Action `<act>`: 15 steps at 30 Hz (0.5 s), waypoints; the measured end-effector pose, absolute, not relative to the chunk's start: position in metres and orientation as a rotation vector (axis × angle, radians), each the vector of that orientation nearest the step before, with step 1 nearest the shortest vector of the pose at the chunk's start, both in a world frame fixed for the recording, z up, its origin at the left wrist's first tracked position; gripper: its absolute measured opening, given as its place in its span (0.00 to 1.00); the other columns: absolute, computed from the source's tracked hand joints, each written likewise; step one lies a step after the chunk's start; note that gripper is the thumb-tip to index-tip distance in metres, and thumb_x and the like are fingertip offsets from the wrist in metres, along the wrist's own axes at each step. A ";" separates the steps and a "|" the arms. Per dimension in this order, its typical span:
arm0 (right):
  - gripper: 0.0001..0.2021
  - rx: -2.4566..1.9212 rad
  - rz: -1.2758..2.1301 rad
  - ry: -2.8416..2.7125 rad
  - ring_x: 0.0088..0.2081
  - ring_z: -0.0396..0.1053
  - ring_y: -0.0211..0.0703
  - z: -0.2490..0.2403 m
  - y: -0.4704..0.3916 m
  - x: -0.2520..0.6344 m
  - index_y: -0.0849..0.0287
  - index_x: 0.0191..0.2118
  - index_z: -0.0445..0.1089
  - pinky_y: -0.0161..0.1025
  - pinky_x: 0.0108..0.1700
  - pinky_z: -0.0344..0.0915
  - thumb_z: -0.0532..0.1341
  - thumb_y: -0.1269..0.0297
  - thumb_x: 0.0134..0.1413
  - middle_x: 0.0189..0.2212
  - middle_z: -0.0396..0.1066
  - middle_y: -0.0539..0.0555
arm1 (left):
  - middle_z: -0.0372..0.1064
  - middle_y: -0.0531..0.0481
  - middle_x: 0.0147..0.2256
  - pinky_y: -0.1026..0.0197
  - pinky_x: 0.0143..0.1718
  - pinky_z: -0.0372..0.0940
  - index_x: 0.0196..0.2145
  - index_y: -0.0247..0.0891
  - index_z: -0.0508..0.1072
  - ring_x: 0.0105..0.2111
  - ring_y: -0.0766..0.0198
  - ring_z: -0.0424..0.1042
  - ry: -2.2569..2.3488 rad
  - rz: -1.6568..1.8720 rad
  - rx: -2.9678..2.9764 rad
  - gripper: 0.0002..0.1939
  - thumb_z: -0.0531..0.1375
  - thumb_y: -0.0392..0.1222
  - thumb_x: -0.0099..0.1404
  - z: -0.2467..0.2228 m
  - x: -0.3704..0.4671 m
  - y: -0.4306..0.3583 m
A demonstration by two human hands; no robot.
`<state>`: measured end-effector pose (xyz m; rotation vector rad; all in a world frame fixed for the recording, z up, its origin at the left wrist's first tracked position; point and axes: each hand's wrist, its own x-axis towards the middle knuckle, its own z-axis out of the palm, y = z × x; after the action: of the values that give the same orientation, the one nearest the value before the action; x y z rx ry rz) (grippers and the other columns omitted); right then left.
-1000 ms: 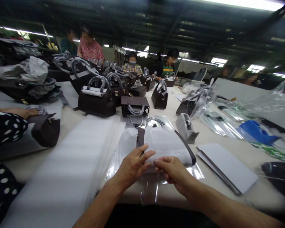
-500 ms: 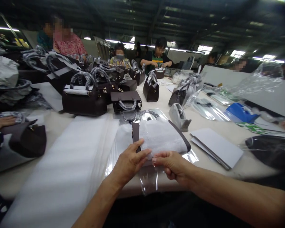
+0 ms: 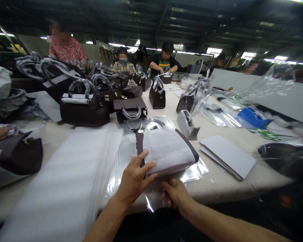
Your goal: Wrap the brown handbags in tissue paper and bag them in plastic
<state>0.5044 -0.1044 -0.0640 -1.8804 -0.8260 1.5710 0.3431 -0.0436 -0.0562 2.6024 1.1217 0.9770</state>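
Tape dispenser (image 3: 187,123) & card stack (image 3: 228,156) flank wrapped bag (image 3: 166,151).

Right hand (image 3: 175,195) drops off the white foam wrap (image 3: 166,151), sliding toward six o'clock to the table edge, fingers now under the clear plastic bag (image 3: 192,173). Left hand (image 3: 135,176) slips slightly lower on the bag's near corner. Handbag (image 3: 166,153) tilts a touch clockwise.

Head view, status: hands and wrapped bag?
Left hand flat on foam-wrapped brown handbag. Right hand pinching clear plastic sleeve at table edge. Nothing obstructing.
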 end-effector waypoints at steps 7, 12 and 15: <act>0.09 -1.284 0.967 -1.687 0.28 0.67 0.36 -0.010 -0.100 0.516 0.59 0.32 0.66 0.31 0.32 0.62 0.53 0.60 0.57 0.27 0.69 0.49 | 0.52 0.42 0.57 0.51 0.43 0.65 0.46 0.41 0.66 0.45 0.54 0.62 1.135 1.019 2.610 0.20 0.61 0.36 0.54 -0.057 0.348 -0.046; 0.08 -1.271 0.810 -1.838 0.30 0.68 0.37 -0.042 -0.090 0.510 0.59 0.35 0.64 0.32 0.34 0.63 0.50 0.65 0.59 0.28 0.70 0.51 | 0.52 0.42 0.58 0.52 0.44 0.65 0.47 0.40 0.62 0.47 0.55 0.62 1.176 1.038 2.599 0.25 0.59 0.30 0.51 -0.061 0.349 -0.044; 0.08 -1.142 0.714 -1.911 0.38 0.69 0.40 -0.060 -0.103 0.513 0.58 0.41 0.65 0.33 0.40 0.64 0.51 0.68 0.57 0.37 0.71 0.55 | 0.51 0.42 0.58 0.52 0.45 0.66 0.48 0.41 0.62 0.48 0.55 0.61 1.177 1.011 2.616 0.26 0.58 0.28 0.50 -0.064 0.350 -0.043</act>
<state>0.5128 -0.1027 -0.0596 -1.1421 -1.9112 0.7138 0.3497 -0.0435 -0.0638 2.6159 1.1770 1.0112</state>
